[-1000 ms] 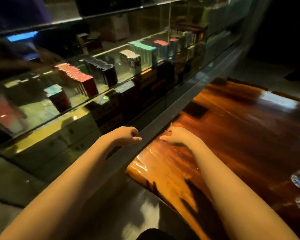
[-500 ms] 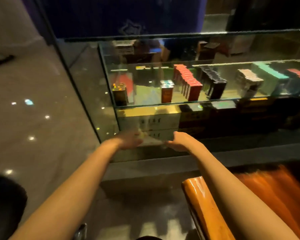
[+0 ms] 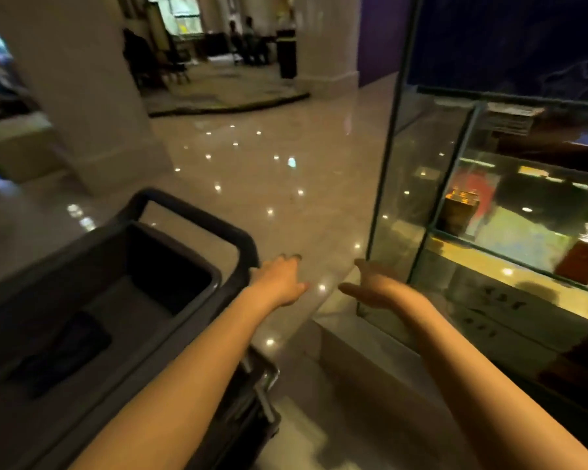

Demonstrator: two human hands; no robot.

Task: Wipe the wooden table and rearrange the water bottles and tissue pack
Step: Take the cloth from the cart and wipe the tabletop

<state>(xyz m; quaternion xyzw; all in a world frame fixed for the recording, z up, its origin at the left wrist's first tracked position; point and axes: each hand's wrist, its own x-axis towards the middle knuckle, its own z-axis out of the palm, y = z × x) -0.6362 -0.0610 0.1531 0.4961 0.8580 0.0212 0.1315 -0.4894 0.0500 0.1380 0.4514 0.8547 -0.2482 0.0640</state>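
Note:
Both my arms reach forward at mid-frame. My left hand (image 3: 280, 281) hangs just right of a dark grey cart (image 3: 116, 300), close to its handle, fingers loosely spread and holding nothing. My right hand (image 3: 374, 288) is beside the corner of a glass display case (image 3: 418, 198), palm turned inward, fingers apart and empty. The wooden table, the water bottles and the tissue pack are out of view.
The cart's deep bin and looped handle (image 3: 197, 215) fill the lower left. A polished stone floor (image 3: 269, 171) stretches ahead to a pillar (image 3: 75, 79) and a distant seating area with people. Boxed goods sit on the case's shelves at right.
My view has swung left, away from the wooden table and along the display case, to the cart and open floor. Both hands have opened from loose fists.

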